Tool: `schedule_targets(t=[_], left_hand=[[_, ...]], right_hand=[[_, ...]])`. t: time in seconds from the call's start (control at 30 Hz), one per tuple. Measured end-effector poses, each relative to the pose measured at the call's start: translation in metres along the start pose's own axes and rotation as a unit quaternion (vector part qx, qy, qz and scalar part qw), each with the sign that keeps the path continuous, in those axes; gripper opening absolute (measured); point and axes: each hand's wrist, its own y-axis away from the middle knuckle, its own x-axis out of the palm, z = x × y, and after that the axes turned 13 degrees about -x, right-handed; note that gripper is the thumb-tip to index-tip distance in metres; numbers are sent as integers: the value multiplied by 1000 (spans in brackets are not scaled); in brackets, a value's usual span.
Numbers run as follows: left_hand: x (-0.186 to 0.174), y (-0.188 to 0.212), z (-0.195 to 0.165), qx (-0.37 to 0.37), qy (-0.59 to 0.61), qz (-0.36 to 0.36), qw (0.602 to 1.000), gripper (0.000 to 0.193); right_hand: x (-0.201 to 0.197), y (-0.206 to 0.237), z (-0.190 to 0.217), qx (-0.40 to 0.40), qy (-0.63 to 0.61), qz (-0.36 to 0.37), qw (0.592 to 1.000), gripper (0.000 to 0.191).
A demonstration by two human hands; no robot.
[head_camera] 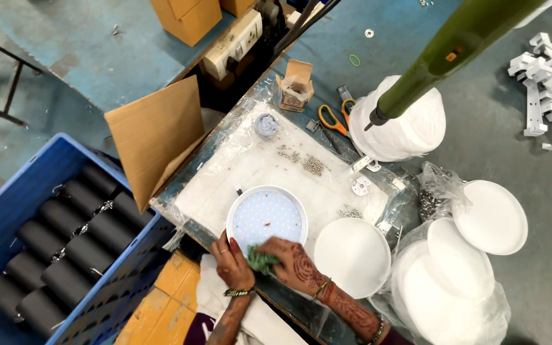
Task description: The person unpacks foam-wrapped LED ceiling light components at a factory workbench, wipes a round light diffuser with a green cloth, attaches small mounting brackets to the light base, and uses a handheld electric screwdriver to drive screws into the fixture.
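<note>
Hands: left hand [232, 263] rested on the near rim of the round light panel [267, 216]; right hand [294, 263] pressed a green cloth [260, 262] against that same rim.
Grip: right hand's fingers were curled narrowly over the cloth, holding it; left hand's fingers were bent on the rim, steadying the panel, closed around nothing that I could see.
Light panel: lay flat on the plastic-wrapped board [250, 166], its dotted face up, at the board's near edge.
Beside it: a white round cover [352, 255] sat just right of the panel; more white covers [490, 217] lay farther right.
Above: a green power screwdriver [436, 64] hung over a white stack.
Board: small piles of screws [313, 165] and orange-handled scissors [331, 118] lay at the far side.
Left: a blue crate [27, 185] held black tubes [71, 249].
</note>
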Motion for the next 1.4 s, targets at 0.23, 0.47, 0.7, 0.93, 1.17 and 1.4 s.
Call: schedule_targets(t=[0.23,0.47,0.7,0.93,1.17,1.4], left_hand=[[-26,-29,8,9,20,138,990,37],[-26,-34,16,28,39,156,987,34],[-33,-41,26,64,73,188,977,30],[-39,-56,53,-33,134,324,936,36],[-57,-86,63,-228,246,537,774,60],[-97,-168,53,55,291,531,794,34]], right_hand=[[-23,-75,-35,46,187,-153,969,57],[64,-33,-22,-69,117,61,989,48],[-9,-30,-69,30,242,43,969,44],[60,-48,-6,-85,184,38,979,49],[6,-16,32,143,233,-12,962,48],[74,-84,65,228,323,-171,902,61]])
